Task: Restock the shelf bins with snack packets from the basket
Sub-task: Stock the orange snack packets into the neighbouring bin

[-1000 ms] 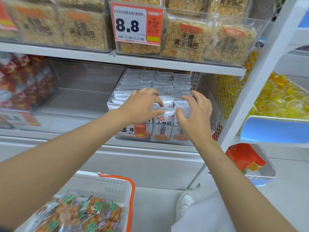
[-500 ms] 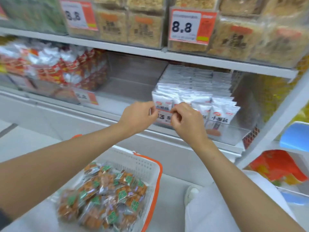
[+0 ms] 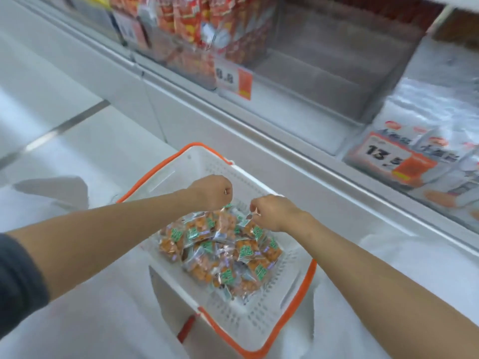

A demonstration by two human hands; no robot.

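Note:
A white basket (image 3: 259, 325) with an orange rim stands on the white floor below the shelf. It holds a pile of clear snack packets (image 3: 220, 257) with orange contents and green labels. My left hand (image 3: 211, 191) hangs over the far end of the pile with its fingers curled downward and hidden. My right hand (image 3: 269, 213) is beside it, fingertips pinching the clear edge of a snack packet on top of the pile. Above on the shelf is a clear bin (image 3: 324, 73) with nothing visible in it.
A bin of red packets (image 3: 197, 29) with an 8.8 price tag (image 3: 233, 80) sits left of that clear bin. At the right stands a bin of white packets (image 3: 430, 149) tagged 13.5. The shelf's white front ledge (image 3: 285, 141) runs diagonally above the basket.
Both hands left the white packets in the shelf bin and came down to the basket's pile. The view swung down and left.

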